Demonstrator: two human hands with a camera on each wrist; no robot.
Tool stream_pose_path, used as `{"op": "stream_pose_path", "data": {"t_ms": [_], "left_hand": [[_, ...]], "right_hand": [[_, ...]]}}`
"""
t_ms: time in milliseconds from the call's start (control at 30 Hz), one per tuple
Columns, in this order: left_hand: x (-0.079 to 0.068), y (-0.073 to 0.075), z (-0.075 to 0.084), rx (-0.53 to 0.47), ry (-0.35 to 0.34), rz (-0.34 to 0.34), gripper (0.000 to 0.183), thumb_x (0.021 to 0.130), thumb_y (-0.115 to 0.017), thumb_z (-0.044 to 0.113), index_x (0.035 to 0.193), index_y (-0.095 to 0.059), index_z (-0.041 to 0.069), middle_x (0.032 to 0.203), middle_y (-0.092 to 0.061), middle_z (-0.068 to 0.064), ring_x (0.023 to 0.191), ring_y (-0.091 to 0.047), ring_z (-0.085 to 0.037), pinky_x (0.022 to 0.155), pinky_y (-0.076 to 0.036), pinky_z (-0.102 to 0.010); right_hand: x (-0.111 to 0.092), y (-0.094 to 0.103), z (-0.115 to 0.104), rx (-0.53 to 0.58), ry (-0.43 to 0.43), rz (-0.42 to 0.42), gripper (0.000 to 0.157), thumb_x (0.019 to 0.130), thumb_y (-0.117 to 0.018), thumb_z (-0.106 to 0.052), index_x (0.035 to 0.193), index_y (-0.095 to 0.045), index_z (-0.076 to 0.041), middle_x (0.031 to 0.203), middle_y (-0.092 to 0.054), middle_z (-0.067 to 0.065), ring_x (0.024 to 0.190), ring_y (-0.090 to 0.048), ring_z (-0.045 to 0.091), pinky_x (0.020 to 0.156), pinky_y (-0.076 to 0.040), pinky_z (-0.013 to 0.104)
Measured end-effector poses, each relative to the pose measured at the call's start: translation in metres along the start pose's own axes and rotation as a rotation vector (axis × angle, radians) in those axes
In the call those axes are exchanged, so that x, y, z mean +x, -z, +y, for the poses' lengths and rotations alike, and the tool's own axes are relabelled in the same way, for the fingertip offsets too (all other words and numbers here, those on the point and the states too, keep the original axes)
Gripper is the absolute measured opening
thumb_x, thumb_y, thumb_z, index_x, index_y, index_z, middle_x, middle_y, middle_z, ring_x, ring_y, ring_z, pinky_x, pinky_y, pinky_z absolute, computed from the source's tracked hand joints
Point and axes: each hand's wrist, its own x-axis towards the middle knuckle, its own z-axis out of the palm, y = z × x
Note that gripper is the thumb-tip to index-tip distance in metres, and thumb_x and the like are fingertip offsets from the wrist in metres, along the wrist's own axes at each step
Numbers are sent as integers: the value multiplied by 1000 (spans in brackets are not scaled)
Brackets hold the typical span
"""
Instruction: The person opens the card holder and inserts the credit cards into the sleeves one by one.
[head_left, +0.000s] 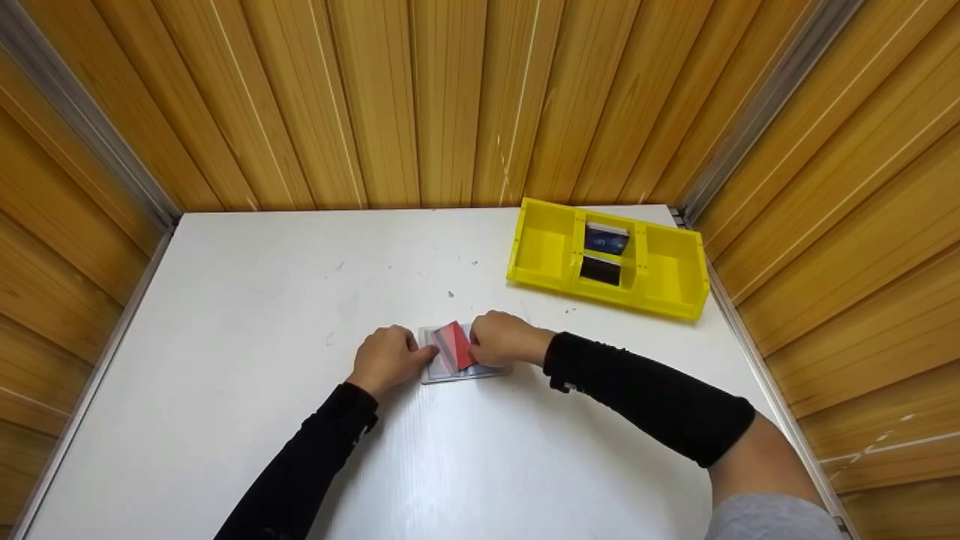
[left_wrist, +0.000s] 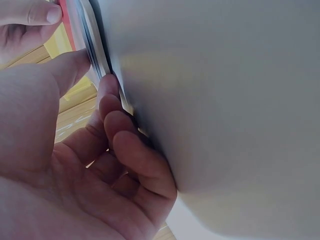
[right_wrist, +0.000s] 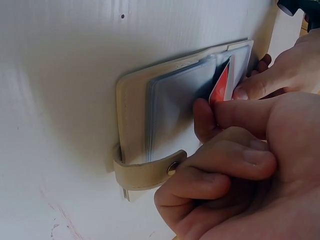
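A beige card holder (right_wrist: 132, 110) with clear plastic sleeves (right_wrist: 180, 100) lies spread open on the white table. My right hand (head_left: 504, 337) pinches a red card (head_left: 463, 346) between thumb and index finger. The card stands tilted, partly behind the clear plastic of the left-hand sleeve. At the holder's left edge, my left hand (head_left: 386, 361) grips it, thumb on top and fingertips at the underside, as the left wrist view shows. A strap with a metal snap (right_wrist: 172, 168) sticks out from the holder's right side, near my curled right fingers.
A yellow three-compartment bin (head_left: 675, 274) stands at the back right of the white table (head_left: 262, 300). Its middle compartment holds dark blue cards (head_left: 606, 238) and black cards (head_left: 601, 270). Wood-patterned walls (head_left: 450, 105) enclose the back and both sides.
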Motion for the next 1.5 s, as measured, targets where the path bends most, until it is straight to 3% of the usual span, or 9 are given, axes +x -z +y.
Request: {"op": "stream_pose_path", "data": {"t_ms": [233,567,833,1200,1500], "left_hand": [[1,-1,-1,12,-12,2,44,95,-83,48,71,-71,14,69,-60,3,69,-55,-17,59,-38,-32],[0,0,-1,-3,-3,1,45,95,-83,47,69,-70,13,65,-57,3,67,-54,-17,58,-37,-32],[-1,0,-1,-2,-2,3,45,95,-84,48,70,-70,14,66,-59,3,68,-55,-17,59,-38,-32],[-1,0,-1,-5,-2,6,44,94,-84,47,69,-69,14,69,-63,1,71,-58,-19,61,-40,-33],[0,1,0,-1,1,-2,45,95,-82,47,68,-68,14,68,-57,3,69,-55,-18,59,-38,-32]], "right_hand": [[-1,0,-1,-3,6,-1,38,100,-65,-20,63,-55,-17,60,-43,-5,68,-49,19,63,-39,33],[0,-3,-6,-1,-15,-18,35,103,-63,-25,69,-63,-16,63,-48,-4,70,-53,19,66,-42,32],[2,-5,-9,21,-31,-48,43,104,-63,-29,64,-51,-20,61,-39,-6,65,-47,17,64,-38,32],[0,-4,-13,39,9,-43,45,103,-63,-26,61,-47,-22,58,-35,-8,63,-45,14,62,-38,31],[2,-6,-16,28,-36,-49,44,103,-64,-29,62,-48,-21,61,-39,-6,67,-49,17,65,-40,32]]}}
